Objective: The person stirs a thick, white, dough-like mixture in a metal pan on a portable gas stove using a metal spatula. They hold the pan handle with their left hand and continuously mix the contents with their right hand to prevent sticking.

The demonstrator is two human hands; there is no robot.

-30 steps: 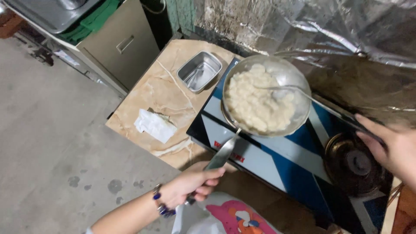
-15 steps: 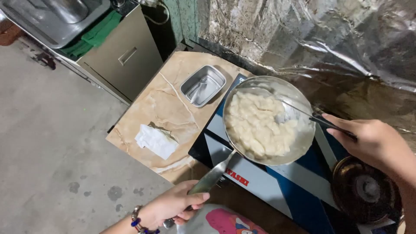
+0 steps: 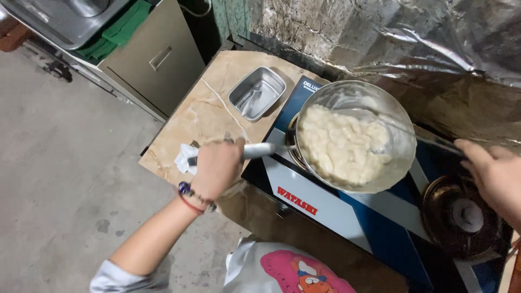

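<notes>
The marbled stone worktop (image 3: pixel 201 116) carries a blue-and-white stove (image 3: pixel 347 209). On the stove sits a round shiny metal pan (image 3: pixel 355 135), full of lumpy pale mash. Left of the pan, the left hand (image 3: pixel 217 168) has its grip clenched round the smooth handle. Right of it, the right hand (image 3: pixel 496 176) pinches a thin utensil (image 3: pixel 429 140). A rectangular steel tray (image 3: pixel 256 93) lies behind the handle.

Dim, even light — glare on foil (image 3: pixel 434 38); edges perhaps slightly blurred.
</notes>
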